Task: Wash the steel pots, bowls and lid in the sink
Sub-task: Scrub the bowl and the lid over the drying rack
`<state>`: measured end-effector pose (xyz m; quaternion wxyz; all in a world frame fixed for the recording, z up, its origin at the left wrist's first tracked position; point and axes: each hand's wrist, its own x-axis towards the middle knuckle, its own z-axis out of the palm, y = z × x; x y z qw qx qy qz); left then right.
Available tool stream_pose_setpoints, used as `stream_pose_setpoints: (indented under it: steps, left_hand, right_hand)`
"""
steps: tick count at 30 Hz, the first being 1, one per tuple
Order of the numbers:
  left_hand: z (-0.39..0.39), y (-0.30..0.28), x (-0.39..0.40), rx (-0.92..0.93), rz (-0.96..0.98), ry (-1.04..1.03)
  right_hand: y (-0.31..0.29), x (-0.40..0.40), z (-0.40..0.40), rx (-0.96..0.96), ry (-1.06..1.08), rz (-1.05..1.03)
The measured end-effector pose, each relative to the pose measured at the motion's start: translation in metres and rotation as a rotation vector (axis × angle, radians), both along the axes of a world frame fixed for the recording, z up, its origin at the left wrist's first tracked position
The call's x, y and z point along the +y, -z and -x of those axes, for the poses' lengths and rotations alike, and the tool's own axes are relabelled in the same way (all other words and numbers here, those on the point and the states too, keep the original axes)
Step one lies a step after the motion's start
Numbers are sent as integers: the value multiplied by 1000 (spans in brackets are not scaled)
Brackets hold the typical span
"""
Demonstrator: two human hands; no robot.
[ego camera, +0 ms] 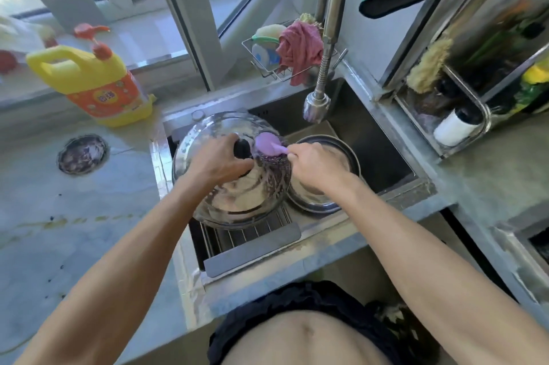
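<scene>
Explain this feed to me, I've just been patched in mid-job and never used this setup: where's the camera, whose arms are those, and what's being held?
There is no machine here. It is one picture from a wide-angle camera worn on a person's head, looking down, so the two bare arms are the wearer's own.

The left hand grips the black knob of a large steel lid, holding it over the sink. The right hand holds a purple-handled scrubber whose dark scouring pad presses on the lid.

Beside the lid sits a steel bowl, under the tap, which shows no running water. On the counter to the left stands a yellow detergent bottle.
</scene>
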<state>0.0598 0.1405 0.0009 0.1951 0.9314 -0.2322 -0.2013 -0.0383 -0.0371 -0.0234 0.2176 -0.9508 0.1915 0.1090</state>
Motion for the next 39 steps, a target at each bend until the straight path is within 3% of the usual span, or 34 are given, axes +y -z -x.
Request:
stream_pose_setpoints:
  steps: [2, 5, 9, 11, 13, 17, 19, 21, 24, 29, 32, 36, 39]
  left_hand:
    - [1, -4, 3, 0, 6, 42]
    - [0, -3, 8, -47, 18, 68]
    - [-3, 5, 17, 48, -55, 106]
    - [-4, 11, 18, 51, -83, 143]
    - [-7, 15, 16, 36, -103, 180]
    - [-13, 16, 15, -46, -196, 246]
    - [-13, 20, 17, -81, -195, 234]
    - [-11, 26, 19, -95, -170, 190]
    - [-1, 36, 24, -87, -64, 31]
    - [17, 57, 30, -67, 211, -240]
    - [22, 65, 30, -68, 254, -290]
    - [27, 68, 31, -71, 313, -350]
    - [29, 69, 35, -42, 345, -435]
  right_hand:
    - [3, 3, 2, 26, 23, 89]
    - [7, 25, 12, 2, -113, 59]
    - [11, 7, 4, 9, 10, 105]
    - [9, 13, 1, 25, -64, 99]
    - [5, 20, 0, 43, -176, 84]
    - [3, 3, -7, 50, -39, 155]
    - [5, 14, -3, 58, -149, 122]
    - [6, 20, -1, 55, -238, 98]
    - [4, 1, -14, 32, -95, 154]
    - [-5, 12, -30, 58, -295, 142]
    - [-5, 3, -51, 69, -198, 223]
    - [-10, 23, -70, 99, -358, 208]
    - [-18, 17, -89, 141, -232, 305]
